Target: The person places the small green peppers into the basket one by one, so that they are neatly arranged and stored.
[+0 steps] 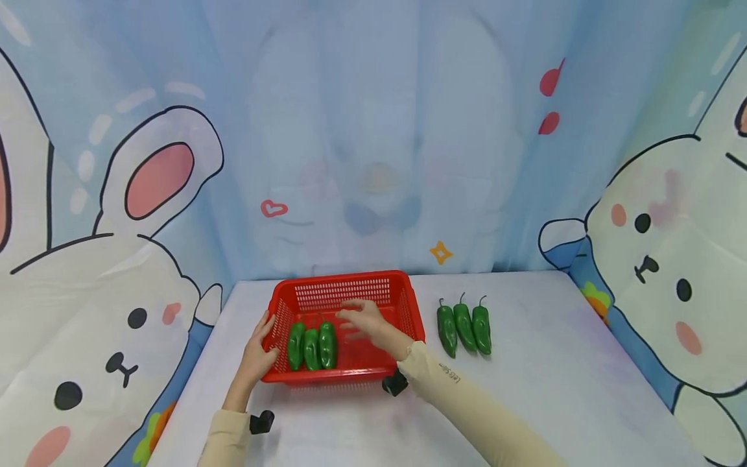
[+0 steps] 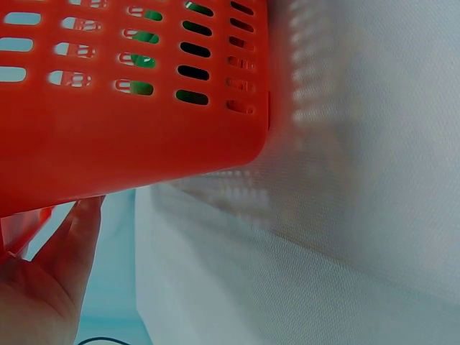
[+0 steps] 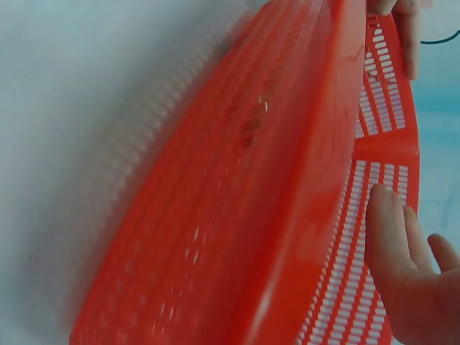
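A red plastic basket [image 1: 373, 372] with slotted walls stands on the table. Inside, at its left, three green peppers [image 1: 312, 349] lie side by side. My left hand [image 1: 257, 355] holds the basket's left rim, thumb toward the near corner; in the left wrist view, fingers [image 2: 75, 233] reach beneath the rim. Over the basket's middle, my right hand [image 1: 369, 323] has its fingers extended and spread, with nothing in them. The right wrist view shows that hand [image 3: 417, 280] beyond the near wall. Three more green peppers [image 1: 463, 327] lie in a row to the basket's right.
The table has a white cloth [image 1: 554, 389]. Behind it hangs a light blue curtain [image 1: 373, 130] printed with rabbits, which also borders the left and right sides. Each wrist carries a small black camera mount [image 1: 261, 422].
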The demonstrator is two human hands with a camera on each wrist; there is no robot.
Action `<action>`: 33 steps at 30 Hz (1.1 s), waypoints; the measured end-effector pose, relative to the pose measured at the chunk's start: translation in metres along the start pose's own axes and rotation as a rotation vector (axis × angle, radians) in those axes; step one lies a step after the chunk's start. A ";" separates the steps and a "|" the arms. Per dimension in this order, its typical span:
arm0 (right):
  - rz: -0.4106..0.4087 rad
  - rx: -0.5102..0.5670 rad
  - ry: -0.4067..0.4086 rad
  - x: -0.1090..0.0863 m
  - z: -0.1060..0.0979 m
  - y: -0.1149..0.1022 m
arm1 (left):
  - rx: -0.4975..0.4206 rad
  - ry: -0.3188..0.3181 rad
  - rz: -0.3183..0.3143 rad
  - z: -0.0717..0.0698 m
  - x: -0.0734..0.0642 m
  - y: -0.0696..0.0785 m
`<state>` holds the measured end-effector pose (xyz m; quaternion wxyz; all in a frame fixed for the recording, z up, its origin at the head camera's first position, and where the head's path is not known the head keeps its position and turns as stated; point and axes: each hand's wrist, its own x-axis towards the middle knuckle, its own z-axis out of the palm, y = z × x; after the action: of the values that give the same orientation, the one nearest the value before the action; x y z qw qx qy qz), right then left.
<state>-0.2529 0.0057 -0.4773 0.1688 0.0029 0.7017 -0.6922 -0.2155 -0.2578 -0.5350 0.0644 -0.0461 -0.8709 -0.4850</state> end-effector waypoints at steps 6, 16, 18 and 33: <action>-0.029 -0.060 -0.024 -0.008 -0.022 -0.009 | 0.008 0.001 0.010 -0.003 0.002 0.002; -0.032 -0.179 0.016 -0.029 -0.075 -0.018 | 0.017 -0.024 0.006 -0.004 0.000 0.000; -0.034 -0.174 0.026 -0.032 -0.086 -0.017 | 0.019 -0.024 0.008 -0.003 0.001 0.001; -0.069 -0.096 0.165 -0.057 -0.171 -0.003 | 0.031 0.005 0.045 -0.001 -0.002 -0.002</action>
<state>-0.2397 0.1852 -0.4633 0.0864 0.0275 0.7452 -0.6606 -0.2138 -0.2596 -0.5369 0.0779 -0.0635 -0.8769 -0.4700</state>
